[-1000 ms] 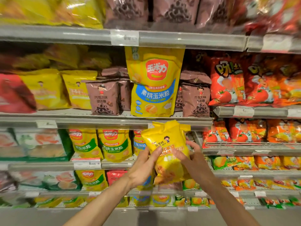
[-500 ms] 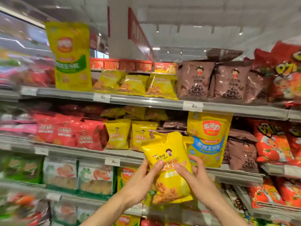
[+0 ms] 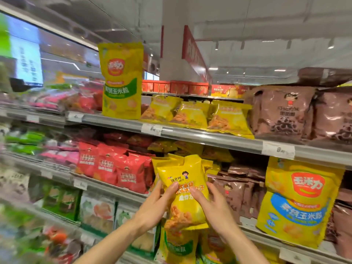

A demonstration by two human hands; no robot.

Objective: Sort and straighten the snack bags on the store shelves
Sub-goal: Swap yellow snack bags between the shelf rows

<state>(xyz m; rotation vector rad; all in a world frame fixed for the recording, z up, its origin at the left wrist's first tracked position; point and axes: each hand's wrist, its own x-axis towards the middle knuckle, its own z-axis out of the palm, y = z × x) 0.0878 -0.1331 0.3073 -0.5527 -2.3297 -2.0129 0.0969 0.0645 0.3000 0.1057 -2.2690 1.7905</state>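
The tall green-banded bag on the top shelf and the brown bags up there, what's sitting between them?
Three small yellow bags lean in a row between the tall bag and the brown bags, as the head view shows.

The yellow snack bag stood upright, puffed, before the middle shelf, beside red bags.

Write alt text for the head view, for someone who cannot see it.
Both hands, left hand and right hand, hold a yellow snack bag upright in front of store shelves. Similar yellow bags lie on the top shelf, beside a tall corn bag and brown bags.
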